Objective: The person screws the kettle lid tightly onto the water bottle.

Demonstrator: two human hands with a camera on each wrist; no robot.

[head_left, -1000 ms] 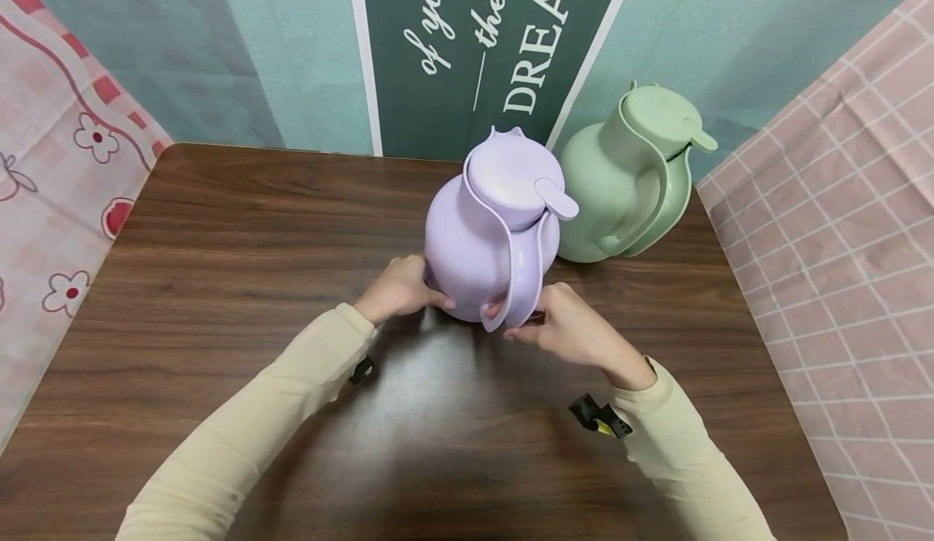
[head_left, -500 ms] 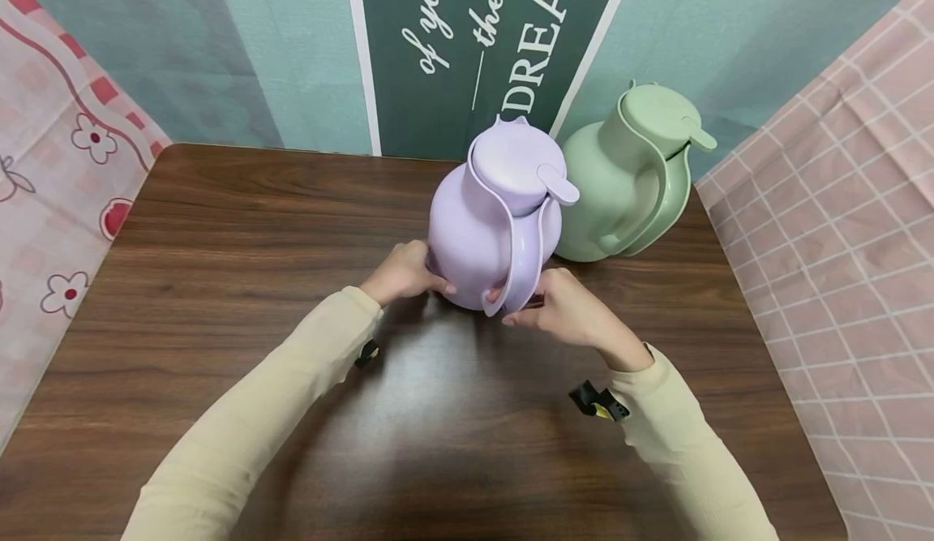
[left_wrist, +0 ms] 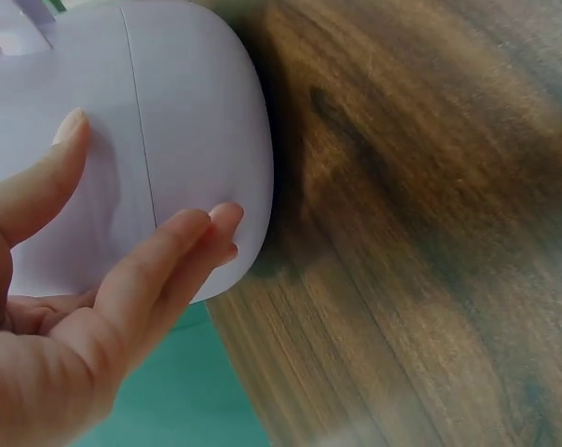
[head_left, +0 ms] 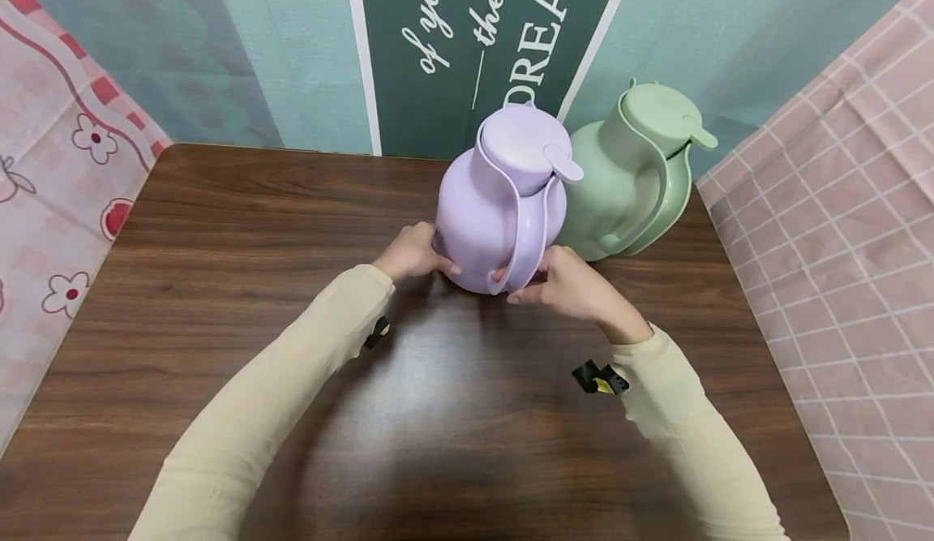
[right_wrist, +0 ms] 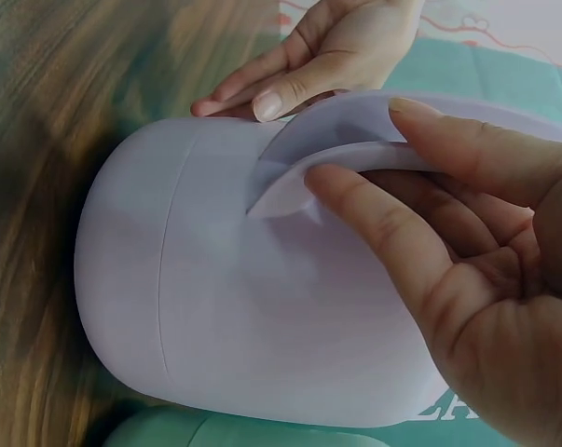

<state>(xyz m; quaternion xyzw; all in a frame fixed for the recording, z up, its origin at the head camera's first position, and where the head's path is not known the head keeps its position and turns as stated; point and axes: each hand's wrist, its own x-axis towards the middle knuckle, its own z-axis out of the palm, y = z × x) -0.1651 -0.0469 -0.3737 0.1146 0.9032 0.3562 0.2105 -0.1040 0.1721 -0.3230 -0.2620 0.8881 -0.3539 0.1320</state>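
A lilac thermos jug (head_left: 474,221) with a lid and thumb lever stands tilted in view near the back of the table. My left hand (head_left: 416,253) lies against its lower left side; in the left wrist view the thumb (left_wrist: 71,140) and the extended fingers (left_wrist: 169,251) press flat on the smooth body. From the right, my right hand (head_left: 576,285) grips the lower end of the handle (right_wrist: 355,154), its thumb and index finger pinching there. Behind the lilac jug and to its right is a pale green thermos jug (head_left: 598,184) of the same shape, partly covered by it.
The brown wooden table (head_left: 219,298) runs under both jugs. At the back hangs a teal cloth with a dark green lettered panel (head_left: 430,103). A pink grid cloth (head_left: 839,225) borders the right, a flowered cloth (head_left: 80,176) the left.
Both hands have moved the lilac jug away from the person and slightly right, nearer the green jug and the back cloth. The green jug has stayed put.
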